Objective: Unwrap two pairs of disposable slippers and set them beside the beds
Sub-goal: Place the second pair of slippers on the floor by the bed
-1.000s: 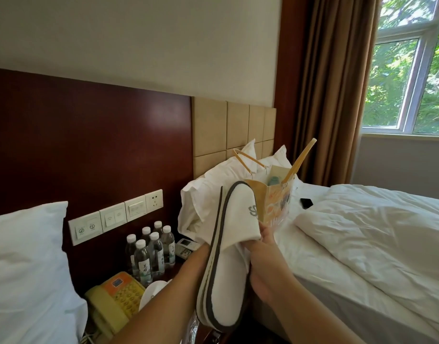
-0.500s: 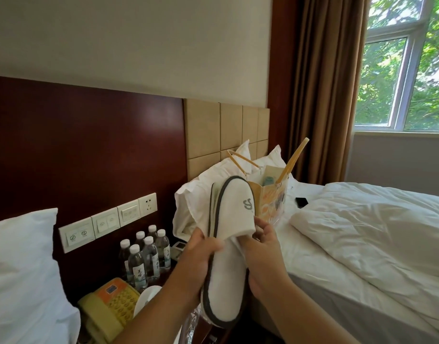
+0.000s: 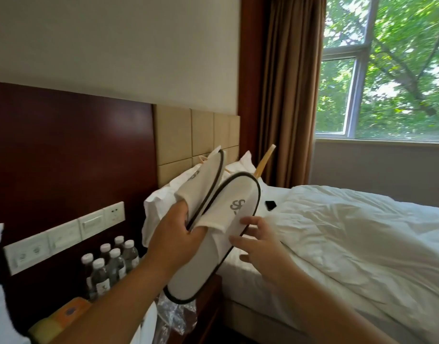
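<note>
Two white disposable slippers with dark edging and a grey logo are held up in front of me, fanned apart. My left hand [image 3: 175, 235] grips the far slipper [image 3: 205, 180], its thumb tucked between the pair. The near slipper [image 3: 221, 234] hangs lower, and the spread fingers of my right hand [image 3: 260, 247] touch its right edge. Below them a crumpled clear plastic wrapper [image 3: 176, 316] lies on the nightstand. The right bed [image 3: 350, 234] with a rumpled white duvet is to my right.
Several water bottles [image 3: 111, 266] stand on the nightstand below a switch panel [image 3: 64, 234]. An orange phone [image 3: 64, 319] sits at the lower left. A paper bag handle [image 3: 265, 160] shows behind the slippers. A small black object [image 3: 270, 205] lies on the bed. Pillows [image 3: 163, 202] lean on the headboard.
The two slippers, pressed together before, are now fanned apart, the far one in my left hand. My right hand has loosened to open fingers on the near slipper. The view has shifted right.
</note>
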Motion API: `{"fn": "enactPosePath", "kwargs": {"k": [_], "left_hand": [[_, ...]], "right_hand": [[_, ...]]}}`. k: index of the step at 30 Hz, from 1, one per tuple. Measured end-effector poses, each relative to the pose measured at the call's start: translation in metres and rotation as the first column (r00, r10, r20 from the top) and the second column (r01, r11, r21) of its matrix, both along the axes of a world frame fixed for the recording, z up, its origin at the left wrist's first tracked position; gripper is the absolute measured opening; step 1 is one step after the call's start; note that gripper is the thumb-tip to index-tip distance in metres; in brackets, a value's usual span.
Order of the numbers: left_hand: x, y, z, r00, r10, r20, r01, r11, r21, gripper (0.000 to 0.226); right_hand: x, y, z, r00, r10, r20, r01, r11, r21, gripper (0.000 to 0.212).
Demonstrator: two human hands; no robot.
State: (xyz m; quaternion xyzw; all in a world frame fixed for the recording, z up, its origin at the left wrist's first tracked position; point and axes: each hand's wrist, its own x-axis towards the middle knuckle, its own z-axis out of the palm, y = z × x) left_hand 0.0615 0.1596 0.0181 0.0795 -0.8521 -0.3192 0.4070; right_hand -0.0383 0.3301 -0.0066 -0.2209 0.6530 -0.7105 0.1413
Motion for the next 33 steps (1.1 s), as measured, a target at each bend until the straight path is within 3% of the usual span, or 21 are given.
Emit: {"fn": "enactPosePath", "kwargs": {"k": [3, 6, 8, 11, 14, 17, 22, 26, 28, 33], "left_hand": [[-0.019, -0.002, 0.007, 1.0, 0.019, -0.005, -0.02, 0.97, -0.243, 0.029], [-0.04, 0.002, 0.012, 0.997, -0.059, 0.054, 0.077, 0.893, -0.443, 0.042], [-0.053, 0.01, 0.014, 0.996, -0.074, 0.059, 0.094, 0.823, -0.56, 0.034], [-0.065, 0.023, 0.014, 0.993, -0.084, 0.079, 0.115, 0.773, -0.624, 0.028], [-0.07, 0.036, 0.013, 0.983, -0.16, 0.094, 0.183, 0.756, -0.628, 0.024], [-0.07, 0.048, 0.015, 0.945, -0.285, 0.162, 0.318, 0.681, -0.66, 0.021], [-0.07, 0.071, 0.021, 0.885, -0.383, 0.264, 0.452, 0.573, -0.684, 0.023], [-0.075, 0.095, 0.021, 0.854, -0.426, 0.3, 0.519, 0.64, -0.567, 0.014], [-0.08, 0.107, 0.024, 0.863, -0.421, 0.279, 0.504, 0.668, -0.548, 0.026], [-0.089, 0.139, 0.036, 0.84, -0.448, 0.305, 0.518, 0.497, -0.696, 0.023]], "right_hand": [[-0.006, 0.031, 0.013, 0.981, -0.156, -0.115, 0.178, 0.958, 0.224, 0.038], [-0.007, 0.066, 0.035, 0.813, -0.407, -0.417, 0.515, 0.836, 0.188, 0.037], [-0.002, 0.085, 0.054, 0.658, -0.374, -0.653, 0.601, 0.784, 0.156, 0.039], [0.014, 0.097, 0.08, 0.501, -0.136, -0.855, 0.615, 0.75, 0.241, 0.045], [0.027, 0.096, 0.095, 0.495, 0.101, -0.863, 0.585, 0.696, 0.416, 0.052], [0.03, 0.093, 0.093, 0.486, 0.25, -0.837, 0.548, 0.66, 0.515, 0.049], [0.024, 0.101, 0.082, 0.421, 0.469, -0.776, 0.592, 0.506, 0.627, 0.03], [0.023, 0.119, 0.079, 0.354, 0.557, -0.751, 0.575, 0.504, 0.644, 0.032], [0.027, 0.13, 0.078, 0.377, 0.598, -0.707, 0.526, 0.491, 0.695, 0.035], [0.033, 0.164, 0.088, 0.504, 0.599, -0.622, 0.605, 0.269, 0.749, 0.048]]}}
